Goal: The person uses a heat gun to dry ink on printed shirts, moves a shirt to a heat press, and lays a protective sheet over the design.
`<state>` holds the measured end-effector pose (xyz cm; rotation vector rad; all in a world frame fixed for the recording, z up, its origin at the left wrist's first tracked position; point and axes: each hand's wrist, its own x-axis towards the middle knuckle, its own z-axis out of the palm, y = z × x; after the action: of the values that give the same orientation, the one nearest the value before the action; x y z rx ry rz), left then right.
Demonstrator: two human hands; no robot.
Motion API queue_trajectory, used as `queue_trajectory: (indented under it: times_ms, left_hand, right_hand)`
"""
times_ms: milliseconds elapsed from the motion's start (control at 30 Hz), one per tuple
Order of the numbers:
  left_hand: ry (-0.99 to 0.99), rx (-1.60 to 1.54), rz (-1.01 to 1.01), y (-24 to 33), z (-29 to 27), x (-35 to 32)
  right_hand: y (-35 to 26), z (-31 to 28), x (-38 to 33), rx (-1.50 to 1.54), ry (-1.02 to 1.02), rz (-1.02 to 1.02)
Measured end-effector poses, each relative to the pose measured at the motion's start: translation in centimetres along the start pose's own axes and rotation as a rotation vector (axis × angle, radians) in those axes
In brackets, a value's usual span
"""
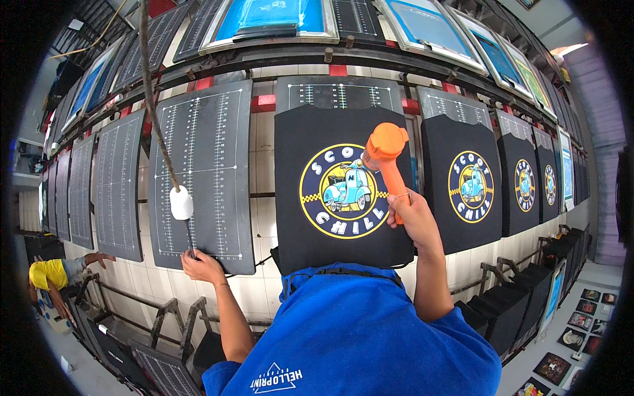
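My right hand (414,214) is wrapped round the handle of an orange hair dryer (388,146). The dryer's nozzle points at a round scooter print (343,191) on a black T-shirt (297,247), which is stretched over a printing board. At the lower edge of a bare grey board (221,218) to the left, my left hand (203,267) pinches a thin dark cord (191,241). That cord runs up to a white plug connector (181,203), which hangs from a brown cable (153,99) coming down from above.
More printed black shirts (470,218) lie on boards to the right. Framed screens (271,20) rest on the far rack. A metal rail (158,323) runs along the near side, and a person in a yellow shirt (47,274) is at the far left.
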<state>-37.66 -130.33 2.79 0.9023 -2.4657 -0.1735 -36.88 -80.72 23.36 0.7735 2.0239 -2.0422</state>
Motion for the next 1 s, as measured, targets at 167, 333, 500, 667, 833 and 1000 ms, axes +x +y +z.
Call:
queue_trajectory:
  times_ms: [167, 333, 500, 667, 833, 1000]
  left_hand:
    - [0.028, 0.006, 0.015, 1.0, -0.7, -0.1]
    - [0.044, 0.001, 0.039, 0.8, -0.7, 0.0]
    - [-0.045, -0.017, -0.03, 0.6, -0.5, 0.1]
    - [-0.039, -0.031, -0.041, 1.1, -0.7, 0.0]
    - [0.003, -0.014, -0.014, 0.5, -0.4, -0.1]
    - [0.01, -0.012, 0.002, 0.8, -0.6, 0.0]
  right_hand:
    - [-0.1, -0.9, -0.7, 0.023, 0.003, 0.047]
    - [0.2, -0.9, -0.6, 0.064, -0.069, 0.077]
    - [0.6, 1.2, 0.1, 0.073, -0.121, 0.006]
    - [0.6, 1.2, 0.4, 0.059, -0.163, 0.031]
    - [-0.2, 0.7, -1.1, 0.013, -0.195, 0.116]
    - [0.1, 0.4, -2.2, 0.016, -0.198, 0.153]
